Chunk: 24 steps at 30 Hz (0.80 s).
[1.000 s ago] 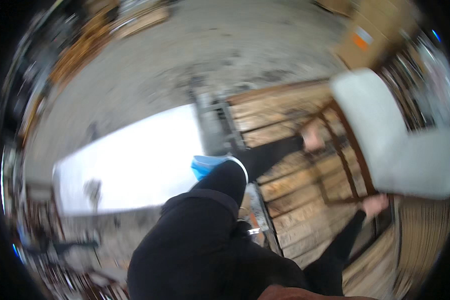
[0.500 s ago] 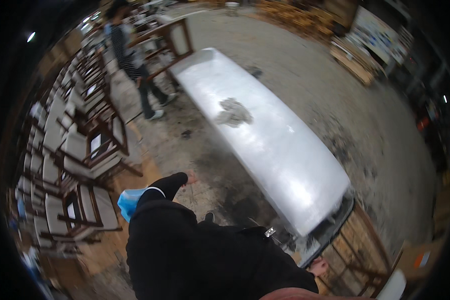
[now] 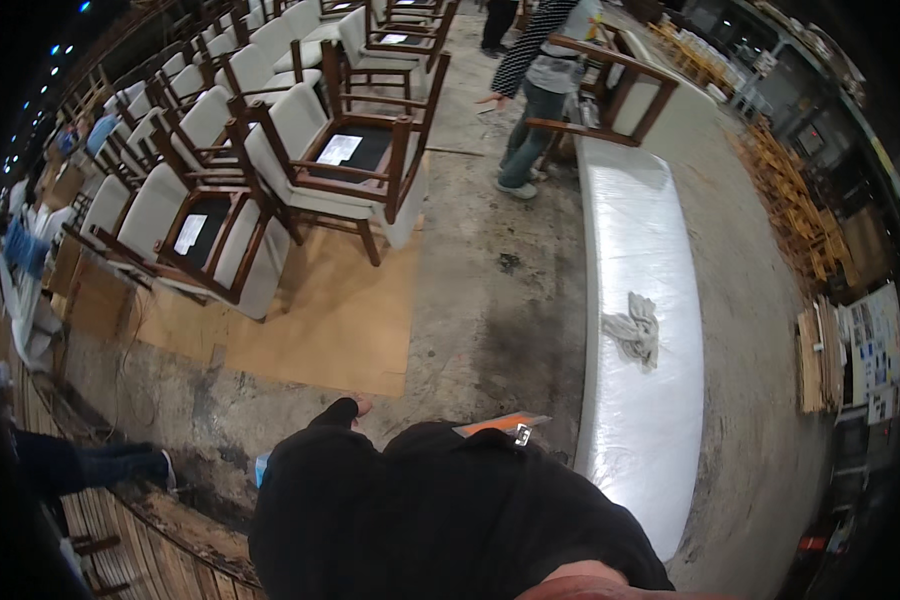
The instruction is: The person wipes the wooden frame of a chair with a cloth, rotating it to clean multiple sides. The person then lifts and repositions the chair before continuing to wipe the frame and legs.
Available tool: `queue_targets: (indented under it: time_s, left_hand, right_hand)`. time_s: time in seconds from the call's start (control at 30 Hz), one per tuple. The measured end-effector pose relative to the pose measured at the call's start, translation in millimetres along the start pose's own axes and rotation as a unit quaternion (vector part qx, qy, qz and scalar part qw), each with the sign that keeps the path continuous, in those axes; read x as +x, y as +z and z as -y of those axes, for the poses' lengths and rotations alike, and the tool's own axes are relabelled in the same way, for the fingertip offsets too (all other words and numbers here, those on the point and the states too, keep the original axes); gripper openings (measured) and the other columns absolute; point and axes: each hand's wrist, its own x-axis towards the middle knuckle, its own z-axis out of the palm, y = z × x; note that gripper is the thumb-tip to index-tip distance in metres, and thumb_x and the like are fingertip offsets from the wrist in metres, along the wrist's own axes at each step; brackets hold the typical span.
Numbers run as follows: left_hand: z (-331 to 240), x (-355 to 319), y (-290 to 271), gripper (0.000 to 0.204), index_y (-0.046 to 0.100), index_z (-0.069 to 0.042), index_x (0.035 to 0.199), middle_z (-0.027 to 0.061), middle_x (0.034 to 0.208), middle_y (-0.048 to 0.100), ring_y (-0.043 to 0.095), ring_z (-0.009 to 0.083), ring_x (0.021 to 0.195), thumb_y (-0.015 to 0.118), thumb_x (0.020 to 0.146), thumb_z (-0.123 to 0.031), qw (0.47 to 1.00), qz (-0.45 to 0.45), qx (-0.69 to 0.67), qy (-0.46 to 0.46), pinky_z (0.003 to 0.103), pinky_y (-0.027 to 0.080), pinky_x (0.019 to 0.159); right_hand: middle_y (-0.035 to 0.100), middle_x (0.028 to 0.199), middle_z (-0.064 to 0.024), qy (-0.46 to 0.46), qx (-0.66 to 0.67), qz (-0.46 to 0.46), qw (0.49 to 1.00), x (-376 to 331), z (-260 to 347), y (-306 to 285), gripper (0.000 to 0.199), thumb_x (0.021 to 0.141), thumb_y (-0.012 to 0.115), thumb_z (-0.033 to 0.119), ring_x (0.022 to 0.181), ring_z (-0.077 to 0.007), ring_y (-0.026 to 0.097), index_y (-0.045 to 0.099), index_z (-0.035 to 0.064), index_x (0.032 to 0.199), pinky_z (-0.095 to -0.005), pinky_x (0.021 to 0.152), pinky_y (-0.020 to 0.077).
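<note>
My left hand (image 3: 362,404) hangs at the end of a black sleeve, near the brown sheet on the floor. It shows very small, and its fingers cannot be made out; no held thing is visible. My right hand is hidden behind my black-clothed body. An orange and grey flat item (image 3: 505,424) juts out in front of my torso; what holds it is out of sight. To the right lies a long padded piece (image 3: 645,430) wrapped in shiny clear plastic, with a crumpled greyish wad (image 3: 634,331) on top.
Upholstered wooden chairs (image 3: 340,150) stand stacked at the left, partly over brown sheeting (image 3: 320,330). A co-worker (image 3: 542,110) stands ahead beside a wooden-framed chair (image 3: 620,95) at the padded piece's far end. Another person's leg (image 3: 120,465) shows at left, near wooden slats (image 3: 160,540).
My view has swung left, so the chairs sit more centrally and the padded piece lies farther right. My right hand has gone out of sight. The orange item has come into view.
</note>
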Motion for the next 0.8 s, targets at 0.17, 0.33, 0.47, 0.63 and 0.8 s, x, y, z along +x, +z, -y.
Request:
queue_targets:
  time_s: [0.17,0.33,0.47,0.63,0.8]
  left_hand:
    - [-22.8,15.4,-24.1,0.050,0.062,0.003,0.084,0.0189,0.061,0.065,0.063,0.0252,0.045,0.049,0.095,-0.043,0.984,-0.047,-0.170,-0.039,0.039,0.053,0.041]
    - [-50.8,61.1,-112.7,0.028,0.062,-0.001,0.088,0.0111,0.063,0.062,0.065,0.0221,0.050,0.056,0.095,-0.028,0.865,-0.182,-0.460,0.090,0.035,0.053,0.046]
    - [-42.9,81.7,-214.6,0.012,0.053,-0.006,0.096,0.0074,0.076,0.064,0.067,0.0193,0.060,0.061,0.089,0.000,0.725,-0.327,-0.556,0.241,0.032,0.054,0.050]
    - [-34.0,117.1,-398.3,0.017,0.053,-0.003,0.101,0.0024,0.080,0.061,0.062,0.0108,0.068,0.066,0.091,-0.004,0.702,-0.444,-0.448,0.331,0.025,0.051,0.061]
    - [-32.3,202.6,-601.4,0.074,0.040,0.000,0.133,0.0147,0.122,0.052,0.053,0.0219,0.111,0.086,0.078,-0.018,0.601,-0.653,-0.383,0.256,0.035,0.047,0.095]
  right_hand:
    - [0.071,0.094,-0.0140,-0.025,0.013,-0.021,0.999,70.4,-15.5,-43.4,0.033,0.091,0.065,0.026,0.071,-0.0184,0.071,0.069,0.0023,0.114,-0.0344,0.064,0.0543]
    - [0.061,0.066,-0.0036,0.301,0.330,-0.266,0.854,236.9,23.0,-172.1,0.023,0.096,0.058,0.025,0.058,-0.0118,0.059,0.063,0.0051,0.085,-0.0258,0.051,0.0463]
    - [0.069,0.097,-0.0059,0.185,0.363,-0.243,0.880,407.1,107.4,-229.0,0.032,0.098,0.061,0.030,0.080,-0.0148,0.067,0.062,0.0052,0.117,-0.0276,0.065,0.0523]
    - [0.069,0.102,-0.0077,0.062,0.416,-0.147,0.895,625.4,229.5,-198.4,0.033,0.101,0.058,0.029,0.082,-0.0168,0.069,0.060,0.0045,0.123,-0.0319,0.070,0.0546]
    - [0.066,0.109,-0.0083,0.167,0.479,-0.111,0.855,842.1,319.3,-101.9,0.036,0.102,0.055,0.025,0.090,-0.0184,0.067,0.053,0.0057,0.133,-0.0331,0.075,0.0540]
